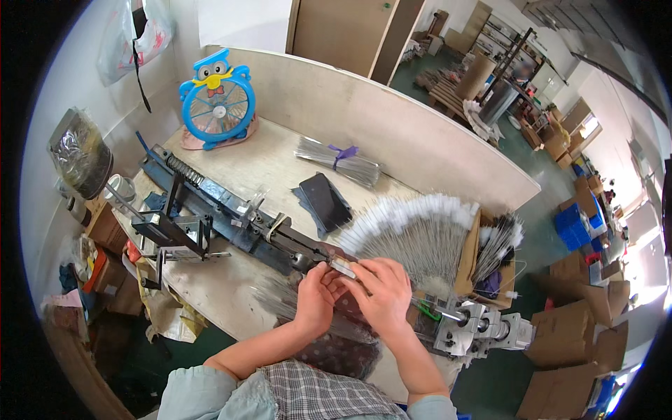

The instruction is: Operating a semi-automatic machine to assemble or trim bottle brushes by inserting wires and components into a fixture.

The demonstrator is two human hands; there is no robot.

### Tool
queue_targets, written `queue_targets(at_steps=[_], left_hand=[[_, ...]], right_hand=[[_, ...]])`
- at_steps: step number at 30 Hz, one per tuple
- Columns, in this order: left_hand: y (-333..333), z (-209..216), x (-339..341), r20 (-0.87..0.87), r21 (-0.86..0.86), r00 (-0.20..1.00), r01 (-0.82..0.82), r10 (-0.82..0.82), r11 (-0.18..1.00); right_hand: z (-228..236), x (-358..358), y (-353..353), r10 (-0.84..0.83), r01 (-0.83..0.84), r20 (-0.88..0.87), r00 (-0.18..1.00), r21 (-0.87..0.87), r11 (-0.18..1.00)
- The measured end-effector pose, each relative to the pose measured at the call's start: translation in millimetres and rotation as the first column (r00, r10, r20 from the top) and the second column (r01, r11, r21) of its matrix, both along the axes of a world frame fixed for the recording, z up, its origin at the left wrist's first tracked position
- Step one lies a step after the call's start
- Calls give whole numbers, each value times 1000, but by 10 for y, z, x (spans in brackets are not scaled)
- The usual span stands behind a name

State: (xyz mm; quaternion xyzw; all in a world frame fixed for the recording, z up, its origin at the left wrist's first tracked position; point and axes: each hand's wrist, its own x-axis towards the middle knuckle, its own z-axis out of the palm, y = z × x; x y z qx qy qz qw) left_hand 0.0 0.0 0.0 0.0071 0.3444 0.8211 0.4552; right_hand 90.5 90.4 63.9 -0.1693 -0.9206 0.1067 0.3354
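My left hand (318, 299) is closed at the near end of a long metal bench machine (262, 227), fingertips pinched together. Beside it, my right hand (383, 292) curls with thumb and fingers pressed near a small silvery block (342, 267) in line with the machine's bar. Whatever thin piece the fingers may hold is too small to make out. Just right of the hands spreads a fan of thin wire stems with white bristly tips (420, 227). Loose wire rods (276, 297) lie left of my left hand, partly hidden by it.
A motor-like metal assembly (483, 325) stands at the table's right end. Behind the machine are a phone (324, 199) on a dark cloth, a tied wire bundle (339, 161) and a blue fan (218, 105). A low partition (350, 94) edges the table; cardboard boxes (560, 336) stand at right.
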Motion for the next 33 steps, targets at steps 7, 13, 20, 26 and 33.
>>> queue_targets(at_steps=[7, 13, 20, 26, 33], left_hand=[[-77, 290, 17, 37, -16, 999, 12, -12, 1000], [-74, 265, 17, -42, -70, 997, 62, -66, 996], [-192, 149, 32, -132, -206, 970, 177, -207, 962], [-640, 131, -209, -211, -306, 924, 247, -318, 919], [-2497, -959, -1885, 170, -137, 877, -431, 450, 892]], right_hand=[[48, 189, 29, -77, 79, 207, 975, 3, 997], [78, 259, 50, -29, 39, 174, 984, -54, 998], [67, 514, 23, -13, 20, 60, 998, -127, 992], [-806, 920, -230, 48, 144, 519, 853, -323, 935], [-554, 946, -124, 26, 128, 468, 883, -295, 947]])
